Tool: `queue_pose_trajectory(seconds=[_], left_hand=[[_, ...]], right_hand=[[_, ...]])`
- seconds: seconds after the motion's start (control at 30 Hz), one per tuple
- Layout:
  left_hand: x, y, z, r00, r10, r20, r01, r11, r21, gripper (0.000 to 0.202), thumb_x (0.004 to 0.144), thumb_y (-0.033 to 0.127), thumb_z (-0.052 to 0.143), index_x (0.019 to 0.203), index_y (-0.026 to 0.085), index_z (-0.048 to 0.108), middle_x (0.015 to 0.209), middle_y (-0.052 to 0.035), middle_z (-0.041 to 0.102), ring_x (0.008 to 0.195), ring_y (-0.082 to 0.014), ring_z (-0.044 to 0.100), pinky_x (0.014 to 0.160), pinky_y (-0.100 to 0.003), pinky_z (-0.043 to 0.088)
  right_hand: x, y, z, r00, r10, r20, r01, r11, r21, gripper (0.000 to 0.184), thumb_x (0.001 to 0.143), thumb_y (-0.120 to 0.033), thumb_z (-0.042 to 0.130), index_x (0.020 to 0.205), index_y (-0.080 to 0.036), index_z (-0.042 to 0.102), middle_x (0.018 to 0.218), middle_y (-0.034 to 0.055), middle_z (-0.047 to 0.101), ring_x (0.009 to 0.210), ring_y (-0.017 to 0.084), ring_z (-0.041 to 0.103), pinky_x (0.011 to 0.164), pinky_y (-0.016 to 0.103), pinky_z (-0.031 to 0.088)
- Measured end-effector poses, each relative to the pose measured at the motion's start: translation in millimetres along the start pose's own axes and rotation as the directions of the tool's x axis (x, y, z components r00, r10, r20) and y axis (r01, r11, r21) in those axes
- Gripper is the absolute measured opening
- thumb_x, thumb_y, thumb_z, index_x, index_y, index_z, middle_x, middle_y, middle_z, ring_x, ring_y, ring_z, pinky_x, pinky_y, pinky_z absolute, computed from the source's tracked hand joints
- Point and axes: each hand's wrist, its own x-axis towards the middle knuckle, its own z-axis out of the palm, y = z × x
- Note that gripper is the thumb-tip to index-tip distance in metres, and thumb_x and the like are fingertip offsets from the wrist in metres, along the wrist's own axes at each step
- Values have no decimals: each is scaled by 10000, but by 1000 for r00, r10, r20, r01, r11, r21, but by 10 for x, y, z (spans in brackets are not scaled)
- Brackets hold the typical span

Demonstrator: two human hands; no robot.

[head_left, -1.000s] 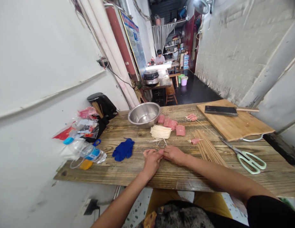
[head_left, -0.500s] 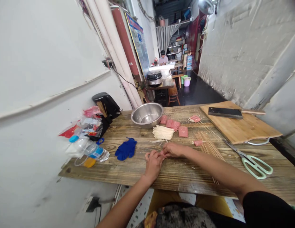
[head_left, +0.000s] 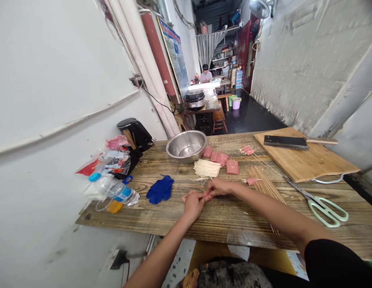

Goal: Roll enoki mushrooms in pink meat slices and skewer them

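My left hand (head_left: 192,205) and my right hand (head_left: 218,187) meet fingertip to fingertip on the wooden table (head_left: 180,218), pinched round a small pink piece (head_left: 205,195) between them. Just beyond lies a bundle of pale enoki mushrooms (head_left: 207,168). Pink meat slices (head_left: 221,159) lie in a row behind it. A spread of bamboo skewers (head_left: 264,185) runs to the right of my right hand, with one rolled pink piece (head_left: 251,181) on a skewer. A steel bowl (head_left: 186,145) stands at the back.
A blue glove (head_left: 160,189), a water bottle (head_left: 115,190) and plastic bags (head_left: 112,160) lie at the left. A cutting board (head_left: 309,160) with a cleaver (head_left: 286,141) and green scissors (head_left: 325,208) are at the right. A person sits far down the corridor (head_left: 206,74).
My hands stay together on the table and have drawn slightly closer, the fingers pinching tighter on the pink piece. The camera has shifted a little.
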Motion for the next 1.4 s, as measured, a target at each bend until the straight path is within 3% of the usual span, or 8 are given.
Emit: queue_pose_trajectory(seconds=[0.13, 0.23, 0.37, 0.57, 0.83, 1.1, 1.27, 1.4], left_hand=[[8, 22, -11, 998, -27, 52, 28, 1000, -15, 184, 818, 417, 620, 822, 302, 765, 855, -10, 751, 888, -251, 611, 830, -386, 330], [-35, 17, 19, 1000, 0, -31, -1, 999, -40, 174, 837, 374, 605, 850, 300, 762, 829, -13, 747, 854, -237, 611, 827, -377, 330], [-125, 8, 74, 981, 66, -180, -65, 998, 16, 175, 854, 285, 584, 843, 292, 759, 796, -32, 727, 833, -227, 589, 823, -387, 311], [-159, 28, 77, 965, 173, -195, -147, 980, 137, 229, 869, 216, 549, 744, 267, 734, 778, -39, 710, 863, -234, 553, 816, -405, 282], [-188, 39, 79, 966, 182, -183, -146, 970, 196, 140, 875, 264, 587, 922, 284, 717, 875, -33, 701, 935, -242, 536, 829, -422, 281], [-162, -64, 208, 865, 426, -264, -349, 891, 291, 120, 898, 214, 578, 925, 250, 689, 923, -13, 723, 965, -200, 547, 868, -400, 256], [-110, -33, 136, 893, 380, -242, -328, 916, 229, 175, 916, 244, 547, 852, 257, 710, 845, -11, 729, 894, -189, 550, 839, -390, 256], [-80, 39, 73, 932, 305, -198, -277, 948, 153, 214, 914, 261, 550, 788, 279, 722, 784, 11, 728, 842, -182, 547, 817, -382, 241]], right_hand=[[-70, -70, 26, 995, -77, -67, 69, 992, -108, 214, 807, -315, 677, 884, -118, 707, 723, 22, 644, 629, 106, 517, 578, 200, 354], [-122, -102, 97, 966, -232, -111, 187, 930, -317, 237, 893, -324, 569, 834, -135, 698, 772, 52, 631, 693, 125, 513, 617, 220, 348], [-171, -76, 232, 939, -290, -184, 160, 842, -515, 337, 953, -349, 453, 805, -155, 686, 789, 64, 612, 708, 141, 498, 609, 242, 328], [-216, -24, 320, 917, -363, -165, 186, 755, -628, 325, 973, -333, 400, 934, -151, 666, 863, 84, 611, 794, 168, 495, 691, 277, 356], [-80, -73, 193, 942, -328, -62, 225, 760, -610, 340, 953, -333, 459, 795, -138, 688, 751, 65, 613, 658, 137, 452, 581, 258, 278], [66, -57, 20, 951, -303, 65, 294, 817, -495, 209, 879, -231, 580, 750, -129, 708, 725, 57, 638, 664, 136, 495, 589, 238, 326], [99, -48, -55, 973, -222, 59, 227, 891, -392, 121, 834, -189, 623, 834, -126, 726, 804, 68, 663, 724, 146, 548, 643, 227, 386], [2, -87, -82, 972, -201, -124, 159, 944, -289, 165, 817, -113, 608, 942, -118, 715, 905, 81, 667, 814, 151, 576, 739, 232, 413]])
